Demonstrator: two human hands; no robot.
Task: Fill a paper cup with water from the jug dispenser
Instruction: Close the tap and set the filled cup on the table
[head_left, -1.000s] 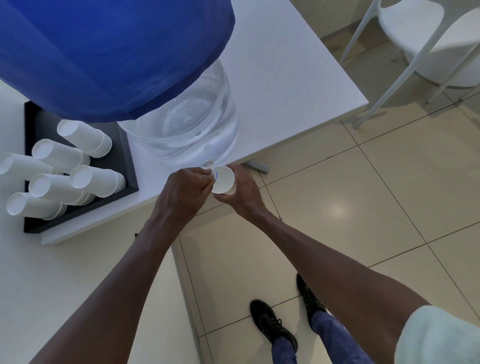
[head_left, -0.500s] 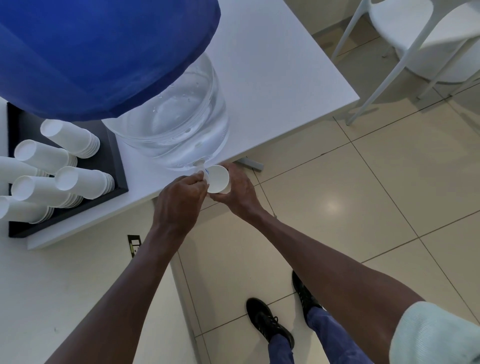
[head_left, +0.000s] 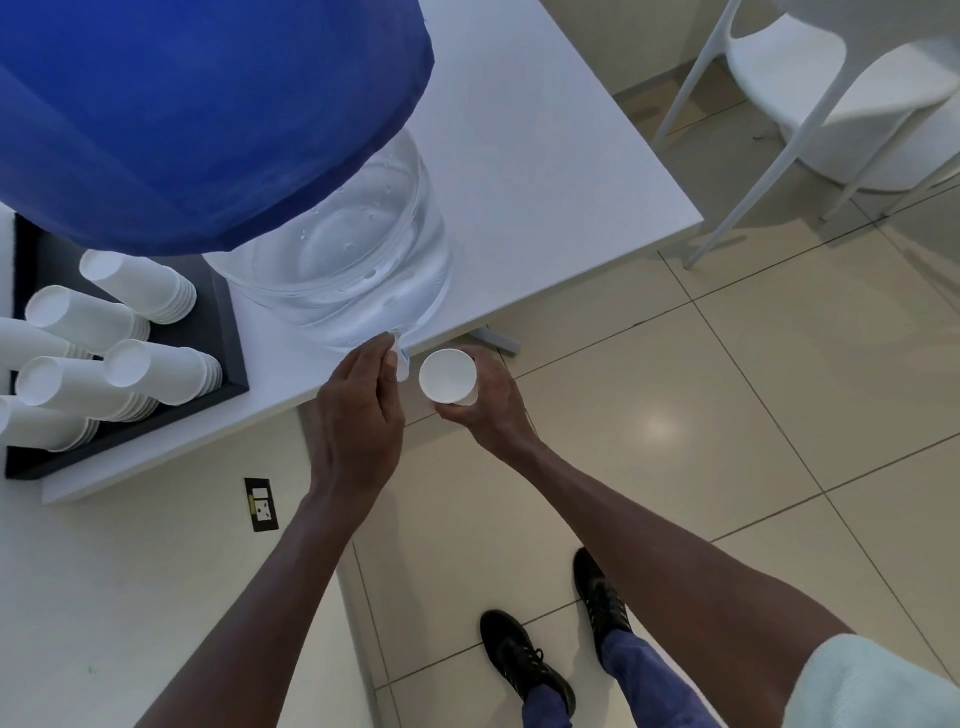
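Right hand grips cup just right of tap, left hand pinching tap. Can't tell if water's in; filling looks unfinished.

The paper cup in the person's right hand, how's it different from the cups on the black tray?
The held paper cup is single, mouth up toward the camera; the tray cups are nested stacks, mouths down. The right hand holds that cup off the table edge beside the tap, where the left hand is; the stacks sit on the black tray. All are plain white.
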